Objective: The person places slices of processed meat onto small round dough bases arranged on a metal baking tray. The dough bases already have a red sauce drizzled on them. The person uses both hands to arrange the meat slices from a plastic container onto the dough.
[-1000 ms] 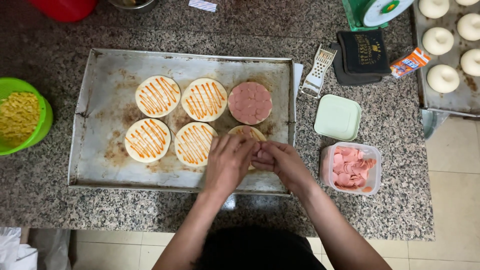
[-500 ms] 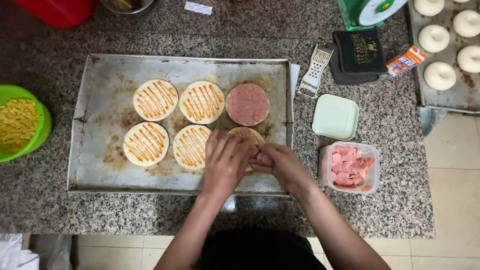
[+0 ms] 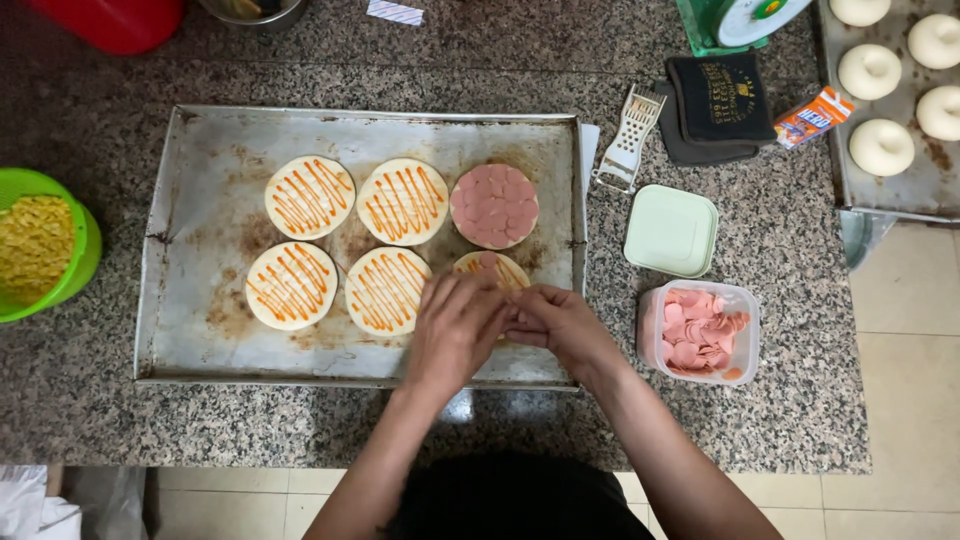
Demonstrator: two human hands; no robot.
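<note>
A worn metal baking tray (image 3: 200, 160) holds several small round dough bases. Most carry orange sauce zigzags, such as the base (image 3: 388, 290) beside my hands. One base (image 3: 494, 205) at the back right is covered in pink sausage slices. My left hand (image 3: 455, 330) and my right hand (image 3: 560, 325) meet over the front right base (image 3: 490, 268), which they mostly hide. The fingers of both hands are pinched together at a pink slice; what exactly each holds is hidden.
A clear tub of pink sausage slices (image 3: 700, 330) stands right of the tray, its pale green lid (image 3: 670, 230) behind it. A green bowl of shredded cheese (image 3: 40, 245) sits at the left. A second tray with dough balls (image 3: 880, 110) is at the back right.
Both hands stay over the front right base with only small finger movements. Nothing else has moved.
</note>
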